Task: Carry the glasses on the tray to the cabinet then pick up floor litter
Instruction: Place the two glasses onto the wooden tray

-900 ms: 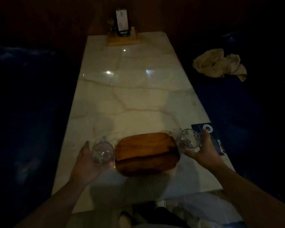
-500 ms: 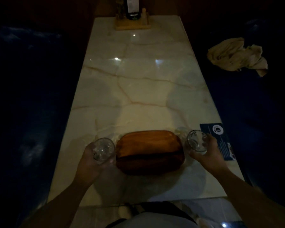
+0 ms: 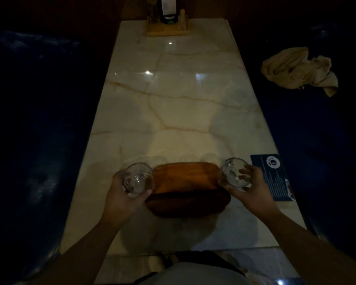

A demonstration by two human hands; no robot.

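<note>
Marble table (image 3: 173, 112) – left grip (image 3: 119, 198), right grip (image 3: 253, 192) each clamped on glass, flanking tray (image 3: 185, 182).

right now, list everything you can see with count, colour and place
glasses: 2, clear, one in each hand, left and right of the tray
tray: 1, brown wood, near end of table
table: 1, pale marble, centre
card: 1, dark blue, table's right edge
holder: 1, light wood, table's far end
cloth: 1, beige, crumpled on right seat
hands: 2, left hand, right hand, each gripping a glass
</note>
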